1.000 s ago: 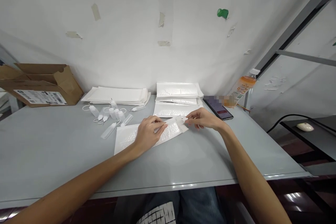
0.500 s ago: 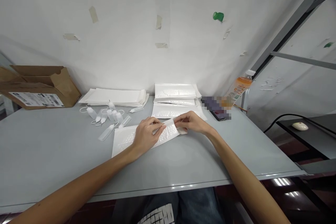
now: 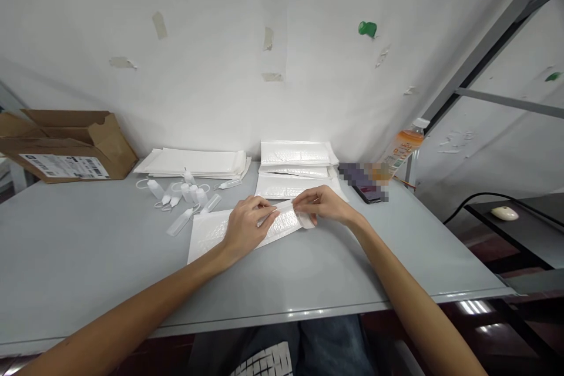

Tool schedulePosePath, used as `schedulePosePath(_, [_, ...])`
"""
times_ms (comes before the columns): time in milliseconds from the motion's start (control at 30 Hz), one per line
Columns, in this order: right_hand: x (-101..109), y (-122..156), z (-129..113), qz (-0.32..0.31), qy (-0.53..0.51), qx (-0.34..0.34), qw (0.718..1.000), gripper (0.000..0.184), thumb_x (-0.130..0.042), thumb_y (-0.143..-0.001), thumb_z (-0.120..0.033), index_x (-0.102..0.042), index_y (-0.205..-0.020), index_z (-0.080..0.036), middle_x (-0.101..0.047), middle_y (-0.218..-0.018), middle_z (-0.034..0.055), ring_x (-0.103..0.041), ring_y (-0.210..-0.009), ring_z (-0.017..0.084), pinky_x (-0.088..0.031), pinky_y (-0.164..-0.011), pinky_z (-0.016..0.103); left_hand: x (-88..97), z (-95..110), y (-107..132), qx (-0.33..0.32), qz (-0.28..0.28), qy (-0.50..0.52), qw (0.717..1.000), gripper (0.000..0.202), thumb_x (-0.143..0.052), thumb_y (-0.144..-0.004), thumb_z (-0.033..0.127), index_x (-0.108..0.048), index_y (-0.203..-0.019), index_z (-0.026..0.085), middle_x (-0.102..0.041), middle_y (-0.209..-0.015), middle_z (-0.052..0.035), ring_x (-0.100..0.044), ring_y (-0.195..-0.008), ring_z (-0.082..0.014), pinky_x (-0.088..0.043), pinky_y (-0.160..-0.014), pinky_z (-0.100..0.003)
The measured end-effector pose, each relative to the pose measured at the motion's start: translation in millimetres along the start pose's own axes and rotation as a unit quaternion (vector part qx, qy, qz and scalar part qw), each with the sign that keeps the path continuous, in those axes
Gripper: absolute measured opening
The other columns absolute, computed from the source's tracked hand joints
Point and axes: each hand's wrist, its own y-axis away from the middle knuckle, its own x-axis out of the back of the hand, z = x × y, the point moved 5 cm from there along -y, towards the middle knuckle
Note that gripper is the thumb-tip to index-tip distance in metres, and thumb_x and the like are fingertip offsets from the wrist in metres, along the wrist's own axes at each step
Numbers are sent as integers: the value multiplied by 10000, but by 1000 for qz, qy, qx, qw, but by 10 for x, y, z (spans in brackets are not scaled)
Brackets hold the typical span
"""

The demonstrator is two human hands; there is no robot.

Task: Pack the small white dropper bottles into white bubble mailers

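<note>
Padded envelope [image 3: 284,221]: lies slightly aslant on the grey table [image 3: 317,270], shiny bubbled face up, between and under my two hands.
Left hand [image 3: 247,226]: I have it resting across the middle of the envelope, fingers bent, thumb and forefinger tips close together; whether they pinch anything, I cannot tell from here.
Right hand [image 3: 324,202]: I have its thumb and fingers closed on the envelope's right end, with the white flap [image 3: 307,221] curling out below them.
Small bottles [image 3: 187,192]: a loose white cluster beyond the envelope's left part, some with looped strips.
Envelope piles [image 3: 293,185]: two of them, side by side against the wall [image 3: 211,70].
Phone [image 3: 363,183]: lies right of the nearer pile, partly blurred out on my feed.
Drink bottle [image 3: 403,147]: orange, white-capped, just beyond the phone.
Cardboard box [image 3: 66,147]: open-topped, labelled, at the far left.
</note>
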Motion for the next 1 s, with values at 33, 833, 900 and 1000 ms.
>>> schedulePosePath(33, [66, 22, -22, 21, 10, 3, 1000, 309, -729, -746, -417, -730, -911, -156, -732, -890, 64, -576, -451, 92, -440, -500, 265, 7, 9, -2, -6, 4, -3, 1000, 225, -559, -950, 299, -757, -882, 217, -697, -849, -39, -623, -783, -166, -465, -714, -312])
schedulePosePath(833, [548, 255, -261, 183, -207, 76, 958, 310, -789, -643, -398, -711, -803, -144, -528, -546, -29, -387, -421, 67, -287, -370, 237, 41, 388, -169, -46, -76, -120, 989, 930, -722, -770, 487, -248, -1534, 249, -402, -1457, -178, -418, -1309, -383, -353, -1058, -570])
schedulePosePath(900, [617, 266, -242, 207, -220, 80, 950, 303, -799, -627, -390, -712, -780, -144, -513, -527, -34, -381, -421, 67, -295, -367, 236, 32, 377, -240, -49, -75, -131, 987, 841, -680, -795, 309, -265, -1524, 253, -428, -1422, -161, -441, -1281, -359, -368, -1053, -527])
schedulePosePath(1000, [774, 268, -147, 267, -216, 94, 934, 307, -798, -626, -401, -705, -761, -142, -519, -533, -34, -391, -421, 62, -311, -369, 225, -40, 334, -489, -80, -83, -130, 985, 749, -620, -806, 222, -324, -1494, 240, -451, -1404, -147, -443, -1281, -338, -375, -1056, -484])
